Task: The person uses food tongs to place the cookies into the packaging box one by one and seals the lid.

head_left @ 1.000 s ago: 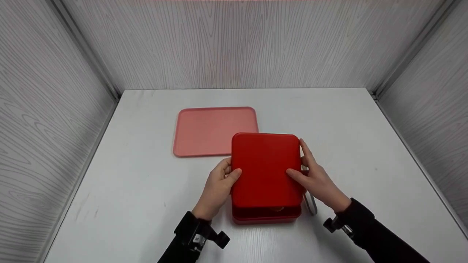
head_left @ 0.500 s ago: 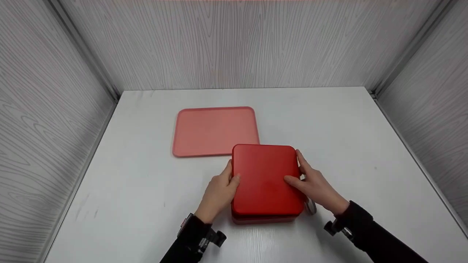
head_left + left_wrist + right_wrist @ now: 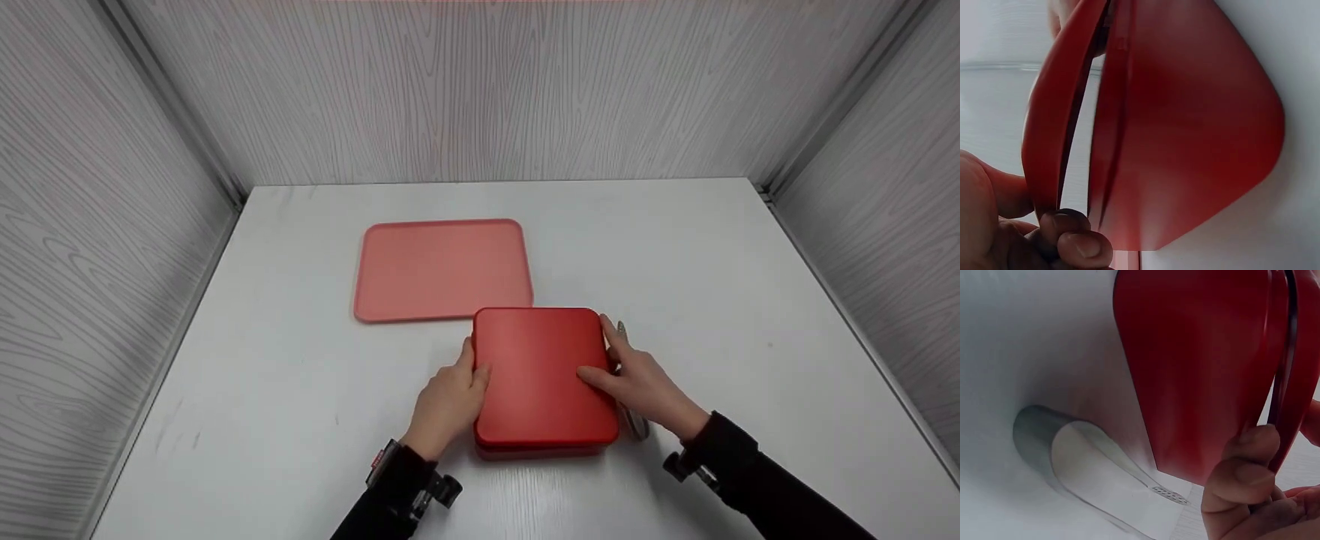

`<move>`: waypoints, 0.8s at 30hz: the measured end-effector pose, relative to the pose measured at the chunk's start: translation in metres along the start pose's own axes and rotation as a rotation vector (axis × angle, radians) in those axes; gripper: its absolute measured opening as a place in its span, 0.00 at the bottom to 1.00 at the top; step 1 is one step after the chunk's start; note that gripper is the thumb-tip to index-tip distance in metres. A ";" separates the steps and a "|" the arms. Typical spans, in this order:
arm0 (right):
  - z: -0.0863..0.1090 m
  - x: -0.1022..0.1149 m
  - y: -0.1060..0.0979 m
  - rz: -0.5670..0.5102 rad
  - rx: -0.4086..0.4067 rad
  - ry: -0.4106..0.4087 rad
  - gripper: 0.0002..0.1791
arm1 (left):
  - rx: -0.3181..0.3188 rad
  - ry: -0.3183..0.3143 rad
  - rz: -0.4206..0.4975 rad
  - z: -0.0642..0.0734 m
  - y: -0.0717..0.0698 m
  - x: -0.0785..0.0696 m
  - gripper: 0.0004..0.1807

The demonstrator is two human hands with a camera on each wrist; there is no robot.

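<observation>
Both hands hold a red rectangular lid (image 3: 540, 375) over a deep red box (image 3: 536, 453) in the head view. My left hand (image 3: 448, 405) grips the lid's left side, thumb on top and fingers beneath the rim. On the right side, my right hand (image 3: 651, 386) grips it likewise. The left wrist view shows a gap between lid (image 3: 1053, 124) and box (image 3: 1190, 129), wider at the far end where the fingers are. Metal tongs (image 3: 1033, 439) with a perforated tip lie beside the box's right wall, partly behind my right hand. The box's inside is hidden.
A flat pink tray (image 3: 442, 270) lies behind the box, its front right corner near the lid. Grey wood-grain panels (image 3: 450, 90) enclose the white table (image 3: 262, 360) at the back and both sides.
Both hands have brought the lid down and toward me, so the gap at the box's near edge has narrowed. More of the tongs shows beyond my right hand. The tray has stayed put.
</observation>
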State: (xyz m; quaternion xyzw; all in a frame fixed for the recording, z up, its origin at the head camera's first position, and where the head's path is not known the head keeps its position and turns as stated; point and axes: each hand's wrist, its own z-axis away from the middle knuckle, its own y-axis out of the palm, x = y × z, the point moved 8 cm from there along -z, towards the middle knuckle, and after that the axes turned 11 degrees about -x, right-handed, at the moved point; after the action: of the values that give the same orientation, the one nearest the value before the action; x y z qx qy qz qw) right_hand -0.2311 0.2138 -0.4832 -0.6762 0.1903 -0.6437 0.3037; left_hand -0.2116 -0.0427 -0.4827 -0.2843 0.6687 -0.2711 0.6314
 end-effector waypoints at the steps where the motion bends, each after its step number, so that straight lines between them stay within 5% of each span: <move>1: 0.000 0.000 0.000 0.010 -0.001 -0.002 0.54 | -0.001 -0.004 -0.017 0.000 0.001 0.000 0.33; 24: -0.003 -0.003 0.006 0.136 -0.013 -0.047 0.53 | -0.002 -0.033 -0.067 -0.001 0.007 0.004 0.32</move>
State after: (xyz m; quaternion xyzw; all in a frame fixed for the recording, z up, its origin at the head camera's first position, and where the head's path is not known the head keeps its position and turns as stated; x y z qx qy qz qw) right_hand -0.2333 0.2112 -0.4897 -0.6785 0.2326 -0.6044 0.3468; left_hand -0.2128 -0.0406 -0.4900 -0.3114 0.6485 -0.2867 0.6327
